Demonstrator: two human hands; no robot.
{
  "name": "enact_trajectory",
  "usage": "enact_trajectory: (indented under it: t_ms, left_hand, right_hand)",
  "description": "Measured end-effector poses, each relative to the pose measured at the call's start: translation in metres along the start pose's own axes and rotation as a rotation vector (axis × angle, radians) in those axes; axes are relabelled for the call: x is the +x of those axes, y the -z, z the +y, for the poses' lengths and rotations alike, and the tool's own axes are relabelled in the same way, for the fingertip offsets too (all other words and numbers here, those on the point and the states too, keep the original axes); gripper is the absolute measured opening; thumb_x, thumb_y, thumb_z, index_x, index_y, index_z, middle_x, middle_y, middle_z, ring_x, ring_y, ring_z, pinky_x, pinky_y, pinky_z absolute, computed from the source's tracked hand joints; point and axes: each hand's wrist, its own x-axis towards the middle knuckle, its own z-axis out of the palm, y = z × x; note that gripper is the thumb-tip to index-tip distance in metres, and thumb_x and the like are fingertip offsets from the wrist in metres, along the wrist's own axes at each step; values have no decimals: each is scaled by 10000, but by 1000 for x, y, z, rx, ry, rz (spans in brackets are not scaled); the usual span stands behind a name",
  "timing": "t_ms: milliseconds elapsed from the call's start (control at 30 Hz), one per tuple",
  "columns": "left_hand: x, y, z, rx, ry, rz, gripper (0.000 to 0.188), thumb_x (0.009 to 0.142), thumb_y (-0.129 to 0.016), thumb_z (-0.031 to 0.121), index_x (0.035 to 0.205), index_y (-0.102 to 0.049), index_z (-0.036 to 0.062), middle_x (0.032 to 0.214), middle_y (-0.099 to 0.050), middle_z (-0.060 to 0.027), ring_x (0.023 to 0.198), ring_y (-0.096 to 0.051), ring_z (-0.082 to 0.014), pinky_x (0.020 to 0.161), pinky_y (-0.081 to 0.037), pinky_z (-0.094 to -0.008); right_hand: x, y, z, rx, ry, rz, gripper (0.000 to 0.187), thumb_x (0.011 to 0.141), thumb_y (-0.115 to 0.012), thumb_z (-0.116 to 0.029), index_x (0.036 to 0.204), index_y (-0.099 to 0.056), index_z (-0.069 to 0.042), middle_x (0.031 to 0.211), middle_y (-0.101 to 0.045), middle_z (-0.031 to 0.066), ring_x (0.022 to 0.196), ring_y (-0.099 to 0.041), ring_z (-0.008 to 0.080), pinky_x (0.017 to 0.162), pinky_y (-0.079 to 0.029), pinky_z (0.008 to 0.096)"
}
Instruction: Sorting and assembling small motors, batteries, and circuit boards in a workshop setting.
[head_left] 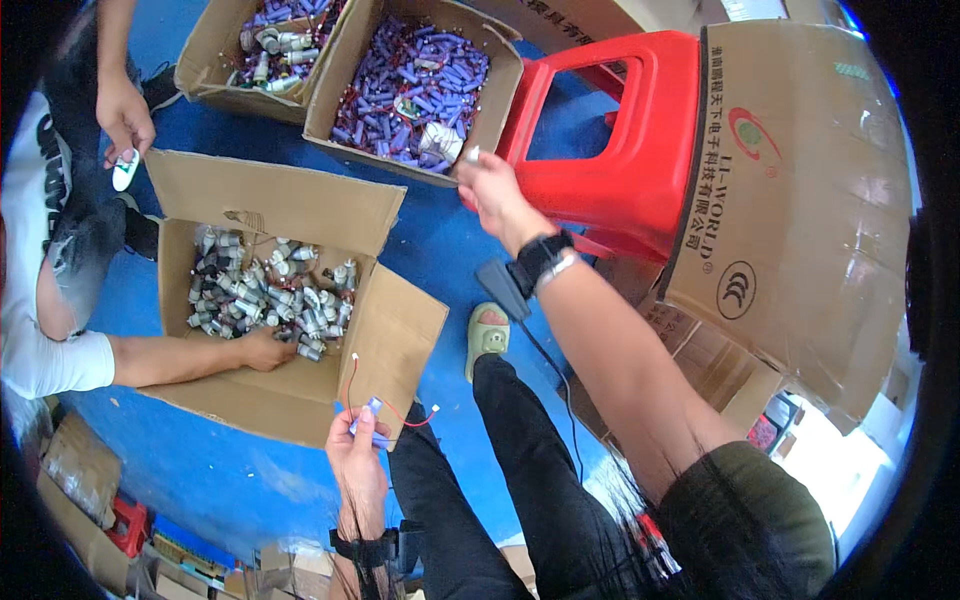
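Observation:
My left hand [357, 455] is closed around purple-blue battery cells [368, 420]. Thin red wires with small white plugs stick out from the cells on both sides. My right hand [492, 195] reaches to the near right corner of a cardboard box [325, 95] of loose purple battery cells [425, 85]. A small whitish piece [473, 155] shows at its pinched fingertips; I cannot make out its kind. Left of my left hand stands an open cardboard box [400, 345] holding many silver and white motor-like cylinders [265, 290].
At left, a person's hand [265, 349] reaches into the cylinder box; their other hand [125, 115] holds a white and green oval piece [125, 170]. Another box [205, 75] holds mixed parts. A red plastic stool [640, 130] and a large carton [790, 200] stand right.

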Motion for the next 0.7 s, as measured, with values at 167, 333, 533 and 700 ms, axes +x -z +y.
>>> enact_trajectory:
  t_ms: [167,333,533,700]
  left_hand:
    - [-23,4,17,-2,-66,-102,133,823,-583,165,857,-501,65,689,-540,-32,599,-524,-123,562,-439,-260]
    - [-73,-7,65,-233,-15,-188,153,823,-588,197,878,-504,82,704,-515,-12,626,-510,-126,573,-427,-257]
    - [-154,-41,112,-263,-19,-382,122,841,-565,173,889,-519,71,667,-511,0,596,-495,-108,554,-414,-259]
    - [-241,-58,116,120,-173,-500,156,814,-606,186,897,-572,57,680,-531,15,581,-467,-63,520,-358,-199]
  right_hand:
    - [-108,9,26,-160,93,-324,116,805,-551,-85,918,-557,-61,759,-527,-29,662,-480,75,590,-405,232]
    - [-252,12,5,4,-83,-799,223,830,-573,-136,1029,-521,-49,979,-549,20,904,-518,112,788,-425,267]
    - [-374,26,-74,143,97,-718,579,707,-703,-123,1191,-395,-44,1049,-479,48,914,-488,142,826,-419,294]
    - [-477,43,-102,253,267,-317,308,775,-616,-46,1064,-509,-33,844,-526,-12,765,-497,61,657,-426,209]
